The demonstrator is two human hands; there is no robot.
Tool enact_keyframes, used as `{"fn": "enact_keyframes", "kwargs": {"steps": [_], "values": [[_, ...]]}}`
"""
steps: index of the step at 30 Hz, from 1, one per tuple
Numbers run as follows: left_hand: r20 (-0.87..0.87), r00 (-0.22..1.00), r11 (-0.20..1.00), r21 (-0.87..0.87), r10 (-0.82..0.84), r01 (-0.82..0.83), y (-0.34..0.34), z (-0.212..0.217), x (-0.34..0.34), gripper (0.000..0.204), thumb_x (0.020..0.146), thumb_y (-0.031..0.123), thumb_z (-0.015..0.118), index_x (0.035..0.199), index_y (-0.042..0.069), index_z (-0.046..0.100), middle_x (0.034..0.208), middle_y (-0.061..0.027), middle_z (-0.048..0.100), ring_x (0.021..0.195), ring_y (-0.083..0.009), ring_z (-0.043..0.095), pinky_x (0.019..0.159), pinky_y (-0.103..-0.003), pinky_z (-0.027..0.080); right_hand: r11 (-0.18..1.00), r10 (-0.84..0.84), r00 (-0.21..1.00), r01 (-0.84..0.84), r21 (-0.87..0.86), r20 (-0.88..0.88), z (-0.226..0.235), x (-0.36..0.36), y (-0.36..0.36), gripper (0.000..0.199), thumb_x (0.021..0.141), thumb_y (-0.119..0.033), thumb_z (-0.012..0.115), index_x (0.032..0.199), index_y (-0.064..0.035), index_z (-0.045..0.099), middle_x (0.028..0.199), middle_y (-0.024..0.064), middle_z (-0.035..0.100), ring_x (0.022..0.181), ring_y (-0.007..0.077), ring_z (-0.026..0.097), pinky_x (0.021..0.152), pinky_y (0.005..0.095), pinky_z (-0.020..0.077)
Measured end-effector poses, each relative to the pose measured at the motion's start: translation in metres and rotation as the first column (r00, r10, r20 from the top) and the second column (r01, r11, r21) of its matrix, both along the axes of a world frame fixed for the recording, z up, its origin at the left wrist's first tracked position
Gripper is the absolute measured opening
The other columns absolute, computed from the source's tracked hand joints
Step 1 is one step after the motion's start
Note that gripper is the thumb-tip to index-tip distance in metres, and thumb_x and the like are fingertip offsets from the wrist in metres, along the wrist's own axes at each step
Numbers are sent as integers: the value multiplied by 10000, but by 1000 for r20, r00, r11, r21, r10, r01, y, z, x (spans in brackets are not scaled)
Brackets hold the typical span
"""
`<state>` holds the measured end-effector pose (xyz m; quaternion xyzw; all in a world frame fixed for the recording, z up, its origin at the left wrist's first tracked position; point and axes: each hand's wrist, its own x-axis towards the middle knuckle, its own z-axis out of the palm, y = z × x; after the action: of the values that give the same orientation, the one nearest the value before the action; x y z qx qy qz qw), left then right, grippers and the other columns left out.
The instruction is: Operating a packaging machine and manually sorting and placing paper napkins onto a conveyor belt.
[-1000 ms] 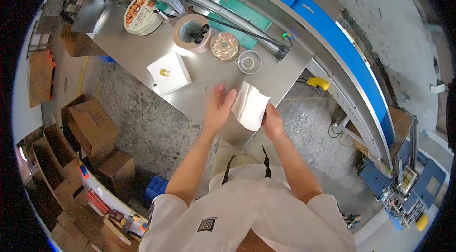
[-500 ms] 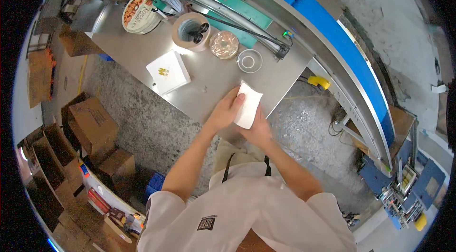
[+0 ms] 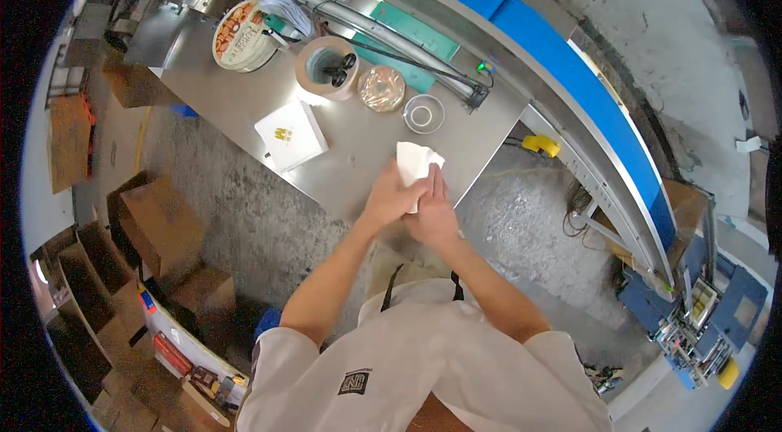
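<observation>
A folded white paper piece (image 3: 413,160) is held upright between my two hands, above the near right part of the steel table (image 3: 358,163). My left hand (image 3: 391,199) grips its left side, the thumb laid across the front. From the right, my right hand (image 3: 433,219) closes on it, fingers over its lower part and touching the left thumb. The paper's upper edge is bent and uneven; its bottom is mostly hidden by the hands. Left of them lies a flat white box (image 3: 293,136) with a gold emblem. Beyond the paper stands a clear round cup (image 3: 423,114).
Behind the box are a wide tape roll (image 3: 306,74) with black-handled scissors (image 3: 347,67) inside, a clear tape roll (image 3: 381,88) and a round tub (image 3: 242,41). A blue conveyor belt (image 3: 554,49) curves along the far right. Cardboard boxes (image 3: 159,220) stand at left.
The paper has turned more upright and its top edge has become bent. My right fingers have come over its front, beside my left thumb. The view has shifted slightly.
</observation>
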<state>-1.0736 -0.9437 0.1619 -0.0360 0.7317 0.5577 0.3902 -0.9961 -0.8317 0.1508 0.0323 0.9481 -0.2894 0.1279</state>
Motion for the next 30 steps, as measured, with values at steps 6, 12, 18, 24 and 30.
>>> {"fn": "enact_keyframes", "kwargs": {"steps": [6, 12, 18, 24, 30], "values": [[327, 943, 905, 377, 68, -196, -35, 30, -24, 540, 805, 250, 670, 1256, -13, 534, 1116, -116, 643, 983, -180, 638, 816, -315, 509, 904, -140, 988, 99, -416, -68, 83, -12, 74, 667, 798, -361, 749, 1288, 28, 515, 1325, 254, 508, 1241, 385, 489, 1045, 419, 393], [401, 874, 848, 529, -274, 23, -32, 45, -29, 600, 852, 343, 670, 1304, -18, 513, 1164, -105, 635, 1048, -173, 612, 870, -310, 499, 464, 128, 900, 317, -827, 417, 96, -40, 115, 618, 923, -328, 627, 1400, 1, 412, 1237, 126, 582, 1149, 177, 529, 961, 318, 430], [547, 828, 741, 605, -124, -290, -43, 35, -15, 799, 887, 570, 572, 1423, 17, 362, 1323, -103, 530, 1179, -226, 554, 964, -398, 475, 420, -45, 884, 440, -794, 466, 88, -25, 106, 577, 925, -309, 632, 1349, 40, 455, 1151, 89, 621, 1023, 142, 577, 878, 292, 466], [341, 930, 906, 337, 139, -258, -24, 37, 7, 637, 902, 450, 617, 1347, 30, 443, 1228, -84, 578, 1092, -190, 589, 889, -362, 508, 386, -191, 850, 525, -758, 491, 69, -12, 93, 591, 909, -281, 666, 1342, 52, 440, 1139, 130, 627, 995, 168, 608, 853, 297, 494], [188, 982, 930, 360, 5, -74, -17, 67, -6, 549, 863, 326, 708, 1258, -2, 514, 1066, -71, 639, 965, -138, 607, 817, -297, 502, 354, -120, 877, 476, -805, 466, 76, -17, 108, 719, 836, -289, 746, 1373, 35, 394, 1111, 144, 626, 999, 204, 606, 850, 320, 495]]}}
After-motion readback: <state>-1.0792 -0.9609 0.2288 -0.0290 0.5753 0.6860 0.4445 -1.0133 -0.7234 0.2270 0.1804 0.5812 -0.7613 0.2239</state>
